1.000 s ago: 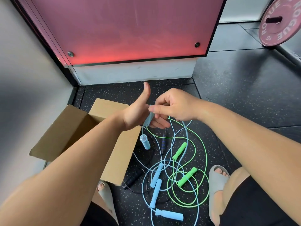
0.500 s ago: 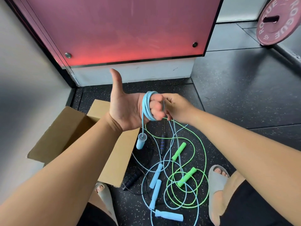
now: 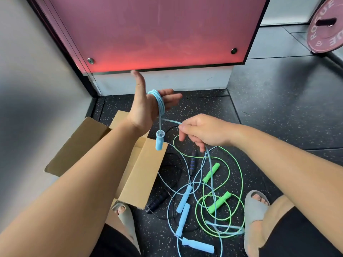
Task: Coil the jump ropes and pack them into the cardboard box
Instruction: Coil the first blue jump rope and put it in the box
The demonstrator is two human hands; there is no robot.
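The left hand [image 3: 146, 106] is being held up at centre frame with fingers extended and thumb raised, and several turns of the light blue jump rope [image 3: 160, 104] are being carried around its palm and fingers. One light blue handle [image 3: 159, 142] is hanging from these turns, just below the wrist and in front of the box flap. The free run of the same rope is being pinched between thumb and fingertips of the right hand [image 3: 202, 133], to the right of and lower than the left hand, and is being led down from there to the floor. The cardboard box [image 3: 143, 175], flaps open, is being shown at lower left of centre, largely covered by the left forearm. On the dark speckled floor [image 3: 259, 112], right of the box, a tangle is lying: a green jump rope [image 3: 239, 175] with two green handles, further light blue handles and cord, and a black rope [image 3: 172, 175] with dark handles. Feet in grey slides [image 3: 254, 214] are being seen at the bottom of the frame, and a red weight plate [image 3: 326, 28] at upper right.
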